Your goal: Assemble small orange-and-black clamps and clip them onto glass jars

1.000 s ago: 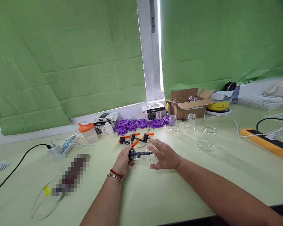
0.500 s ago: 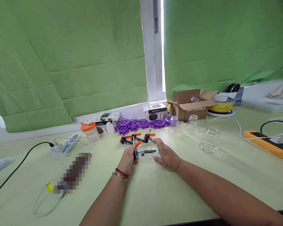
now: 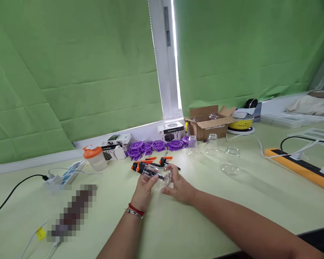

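My left hand (image 3: pixel 142 192) is closed around a clear jar (image 3: pixel 151 171) with a black-and-orange top; a dark rod runs lengthwise inside it. The jar lies tilted, its top pointing to the back left. At the other end, my right hand (image 3: pixel 179 187) curls its thumb and fingers around a clear rounded part (image 3: pixel 166 178). Whether that part is joined to the jar I cannot tell. Just behind my hands lie black rods with orange handles (image 3: pixel 166 160), partly hidden by the jar.
Purple plastic discs (image 3: pixel 158 145) lie along the back between printed boxes. Clear jars (image 3: pixel 212 145) stand to the right before an open cardboard box (image 3: pixel 209 126). An orange-lidded shaker (image 3: pixel 95 160) and white power strip (image 3: pixel 72 172) are left; an orange power strip (image 3: pixel 299 169) is right.
The jar has turned so its top points to the back left, and my left hand has shifted from the top to the clear body. The whole view has swung slightly right.
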Available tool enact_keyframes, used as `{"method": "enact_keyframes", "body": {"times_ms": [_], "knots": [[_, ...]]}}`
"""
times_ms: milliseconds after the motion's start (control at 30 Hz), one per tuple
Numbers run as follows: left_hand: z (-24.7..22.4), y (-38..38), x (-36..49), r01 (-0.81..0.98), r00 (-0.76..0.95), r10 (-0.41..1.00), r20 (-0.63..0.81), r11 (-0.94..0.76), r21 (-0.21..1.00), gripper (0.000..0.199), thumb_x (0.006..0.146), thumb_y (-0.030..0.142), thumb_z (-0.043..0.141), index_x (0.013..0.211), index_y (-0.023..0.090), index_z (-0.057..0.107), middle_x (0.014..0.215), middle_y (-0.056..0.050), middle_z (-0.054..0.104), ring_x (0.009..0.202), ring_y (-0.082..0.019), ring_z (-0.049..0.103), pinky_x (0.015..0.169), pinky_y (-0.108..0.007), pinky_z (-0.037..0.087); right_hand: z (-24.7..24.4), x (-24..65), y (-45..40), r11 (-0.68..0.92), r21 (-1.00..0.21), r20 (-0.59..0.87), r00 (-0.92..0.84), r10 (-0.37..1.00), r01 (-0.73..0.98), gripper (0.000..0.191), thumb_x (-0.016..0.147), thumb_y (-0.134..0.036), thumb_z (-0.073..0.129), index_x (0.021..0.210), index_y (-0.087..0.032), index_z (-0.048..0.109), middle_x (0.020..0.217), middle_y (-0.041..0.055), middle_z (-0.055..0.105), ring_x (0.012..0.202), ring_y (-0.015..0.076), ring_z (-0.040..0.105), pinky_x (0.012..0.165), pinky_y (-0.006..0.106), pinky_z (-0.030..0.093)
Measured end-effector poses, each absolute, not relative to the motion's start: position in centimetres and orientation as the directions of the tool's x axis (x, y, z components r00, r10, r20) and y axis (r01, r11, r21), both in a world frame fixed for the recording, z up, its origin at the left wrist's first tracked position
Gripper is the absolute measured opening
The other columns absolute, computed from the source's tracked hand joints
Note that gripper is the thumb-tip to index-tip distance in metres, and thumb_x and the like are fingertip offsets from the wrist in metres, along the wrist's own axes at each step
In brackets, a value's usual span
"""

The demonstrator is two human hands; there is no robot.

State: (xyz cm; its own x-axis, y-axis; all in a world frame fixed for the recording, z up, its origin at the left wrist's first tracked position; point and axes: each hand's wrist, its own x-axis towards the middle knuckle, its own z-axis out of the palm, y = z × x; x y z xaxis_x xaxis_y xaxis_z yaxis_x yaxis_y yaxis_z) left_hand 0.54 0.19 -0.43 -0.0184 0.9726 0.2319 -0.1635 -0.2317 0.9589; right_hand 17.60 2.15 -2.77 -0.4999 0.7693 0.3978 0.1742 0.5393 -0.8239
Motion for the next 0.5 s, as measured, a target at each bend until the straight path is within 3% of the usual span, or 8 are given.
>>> {"method": "enact_keyframes", "body": {"times_ms": [100,200,267,333,500], "knots": [[0.1,0.9,-1.2,-0.009,-0.127,0.933,0.336,-0.340,0.941,0.028,0.071,0.032,0.068,0.092,0.016,0.061,0.096,-0.006,0.064,0.094,-0.020,0.057,0.085,-0.033,0.043,-2.7,18.0,2.7,0.575,-0.766,0.347,-0.569,0.746,0.288,0.082,0.074,-0.046,0.067,0.136,-0.026,0.018,0.137,0.0126,0.035,0.115,0.0247,0.048,0.094,0.042,0.043],[0.1,1.8,-4.4,0.224,-0.422,0.818,0.390,-0.323,0.920,0.040,0.062,0.035,0.072,0.095,0.017,0.057,0.091,-0.005,0.062,0.085,-0.020,0.057,0.077,-0.032,0.043,-2.9,18.8,4.1,0.599,-0.680,0.368,-0.509,0.778,0.424,0.079,0.078,-0.038,0.062,0.142,-0.025,0.017,0.145,0.0117,0.028,0.132,0.0259,0.032,0.106,0.044,0.032],[-0.1,2.3,-6.6,0.407,-0.588,0.713,0.383,-0.149,0.901,0.040,0.060,0.036,0.071,0.092,0.017,0.056,0.088,-0.003,0.060,0.082,-0.020,0.055,0.076,-0.033,0.042,-3.3,19.5,5.3,0.578,-0.619,0.406,-0.413,0.815,0.532,0.073,0.079,-0.030,0.059,0.142,-0.023,0.022,0.146,0.0110,0.028,0.136,0.0243,0.025,0.110,0.042,0.026],[-0.5,2.7,-8.4,0.499,-0.627,0.677,0.385,-0.031,0.866,0.039,0.060,0.037,0.069,0.091,0.018,0.055,0.090,-0.003,0.060,0.083,-0.020,0.055,0.076,-0.034,0.042,-3.8,20.2,6.5,0.508,-0.588,0.403,-0.317,0.858,0.629,0.070,0.078,-0.026,0.058,0.140,-0.019,0.027,0.145,0.0122,0.031,0.136,0.0243,0.024,0.111,0.041,0.025],[-1.4,3.4,-10.5,0.507,-0.634,0.691,0.347,0.032,0.861,0.037,0.060,0.035,0.067,0.089,0.018,0.051,0.097,-0.007,0.059,0.092,-0.023,0.055,0.083,-0.038,0.041,-4.5,21.1,8.2,0.411,-0.521,0.331,-0.266,0.905,0.748,0.052,0.082,-0.027,0.054,0.131,-0.014,0.044,0.132,0.0152,0.048,0.125,0.0281,0.040,0.102,0.043,0.035]]}}
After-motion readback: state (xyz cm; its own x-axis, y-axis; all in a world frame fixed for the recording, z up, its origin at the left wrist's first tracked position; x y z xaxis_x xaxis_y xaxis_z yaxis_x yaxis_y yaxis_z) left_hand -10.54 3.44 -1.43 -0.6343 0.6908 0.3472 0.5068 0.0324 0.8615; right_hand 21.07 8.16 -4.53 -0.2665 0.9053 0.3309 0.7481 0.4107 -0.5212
